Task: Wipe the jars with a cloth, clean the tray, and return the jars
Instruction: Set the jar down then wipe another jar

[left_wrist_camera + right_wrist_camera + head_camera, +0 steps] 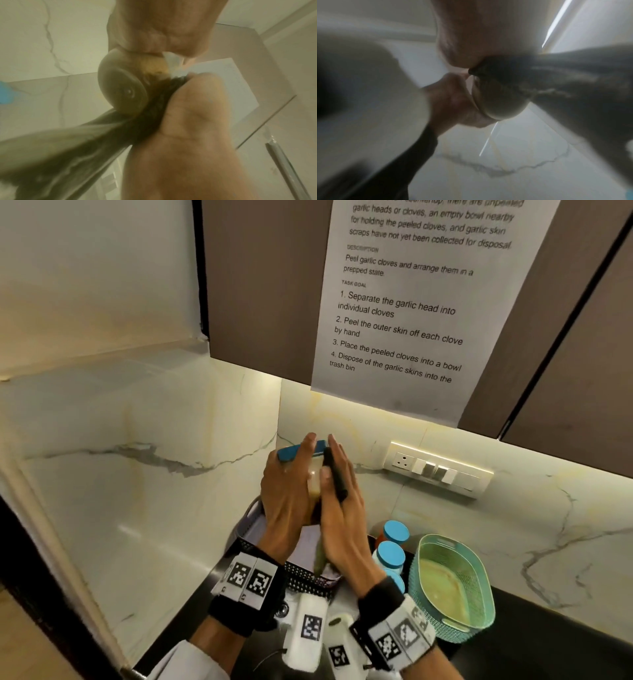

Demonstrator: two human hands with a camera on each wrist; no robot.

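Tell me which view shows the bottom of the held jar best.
The left wrist view: the jar shows its round base face-on, with the cloth alongside. The right wrist view shows the base only blurred and at an angle. The head view shows just the blue lid and a strip of the side between the hands.

left wrist band (pixel 247 583): black, white tag blocks | right wrist band (pixel 394 628): same

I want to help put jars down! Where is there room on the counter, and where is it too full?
Bare dark counter lies right of the teal basket. It is crowded between the dark perforated tray and that basket, where blue-lidded jars stand packed together. The left hand and right hand hold a jar above the tray.
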